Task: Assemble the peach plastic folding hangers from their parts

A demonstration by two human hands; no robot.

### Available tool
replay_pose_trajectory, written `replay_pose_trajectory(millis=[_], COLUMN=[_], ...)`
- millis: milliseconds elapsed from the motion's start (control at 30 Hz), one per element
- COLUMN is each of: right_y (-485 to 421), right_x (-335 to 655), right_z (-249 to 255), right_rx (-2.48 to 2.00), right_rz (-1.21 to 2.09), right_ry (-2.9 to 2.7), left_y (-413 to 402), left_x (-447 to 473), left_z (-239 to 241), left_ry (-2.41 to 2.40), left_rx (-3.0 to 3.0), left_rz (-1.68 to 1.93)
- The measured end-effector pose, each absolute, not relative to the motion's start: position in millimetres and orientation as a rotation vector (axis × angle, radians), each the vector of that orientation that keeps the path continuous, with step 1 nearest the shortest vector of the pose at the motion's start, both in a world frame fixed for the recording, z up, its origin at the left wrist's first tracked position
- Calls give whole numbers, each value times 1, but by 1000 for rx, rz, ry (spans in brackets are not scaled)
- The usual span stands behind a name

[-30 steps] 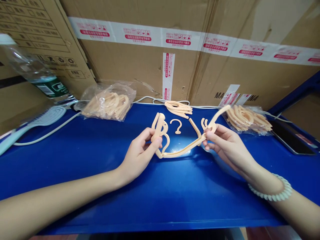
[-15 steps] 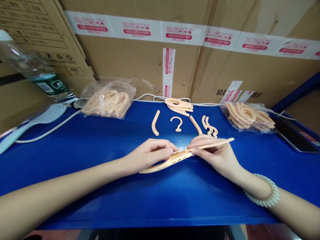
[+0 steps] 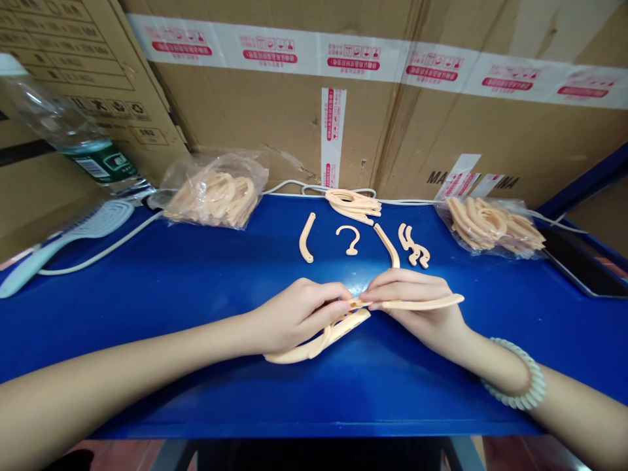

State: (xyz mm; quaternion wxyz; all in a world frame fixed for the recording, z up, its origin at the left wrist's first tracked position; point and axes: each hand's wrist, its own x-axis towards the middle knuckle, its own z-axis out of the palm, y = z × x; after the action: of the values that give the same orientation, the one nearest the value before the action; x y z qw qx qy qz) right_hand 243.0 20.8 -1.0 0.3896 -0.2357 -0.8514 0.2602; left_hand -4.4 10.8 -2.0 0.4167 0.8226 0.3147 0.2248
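Head view, curved peach plastic strips [image 3: 441,302], pinched by left hand [image 3: 299,314], right hand [image 3: 422,325]

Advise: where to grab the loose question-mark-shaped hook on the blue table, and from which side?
Probably pinch the hook by its short stem above the knobbed foot, coming straight down. It lies flat on the table, so nothing slides under it; the stem is its straightest part. Gaps to the curved strip and straight bar leave finger room either side.
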Motion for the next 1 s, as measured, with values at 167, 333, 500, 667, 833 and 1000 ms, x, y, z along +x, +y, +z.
replay_pose_trajectory(millis=[167,333,500,667,833,1000], right_y=[20,19,22,16,15,49], right_x=[246,244,244,245,248,278], right_z=[-1,5,8,17,25,33], right_rx=[-418,-269,-174,-70,-328,-882], right_rz=[299,-123,-382,-523,-245,75], right_ry=[-2356,-2461,-2495,-2525,-2490,-2179], left_y=[10,13,15,18,25,31], left_x=[-6,-6,-5,-5,-10,-12], left_z=[-6,-8,-8,-5,-7,-16], left_ry=[772,704,708,696,739,649], left_rx=[2207,2298,2318,2260,1913,1329], left_rz=[551,552,533,484,466,520])
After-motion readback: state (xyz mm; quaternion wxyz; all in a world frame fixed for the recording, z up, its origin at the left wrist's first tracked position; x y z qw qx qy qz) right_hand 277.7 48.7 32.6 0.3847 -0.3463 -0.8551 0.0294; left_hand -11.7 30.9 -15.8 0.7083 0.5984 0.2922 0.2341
